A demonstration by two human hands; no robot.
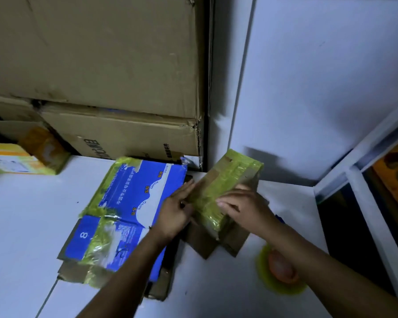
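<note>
A small cardboard box [230,180] wrapped in yellow-green tape stands tilted on the white table [28,226], its lower flaps spread. My left hand [177,212] presses flat against the box's left side with straight fingers. My right hand [241,206] lies over its top right face, fingers spread and lightly bent. To the left lies a flattened blue printed carton [133,203] with patches of the same tape.
Large brown cardboard boxes [97,65] are stacked against the back. A yellow-and-white box [16,160] sits at the far left. A roll of yellow-green tape [278,271] lies under my right forearm. A white wall panel [319,88] rises on the right, with a shelf frame [363,180].
</note>
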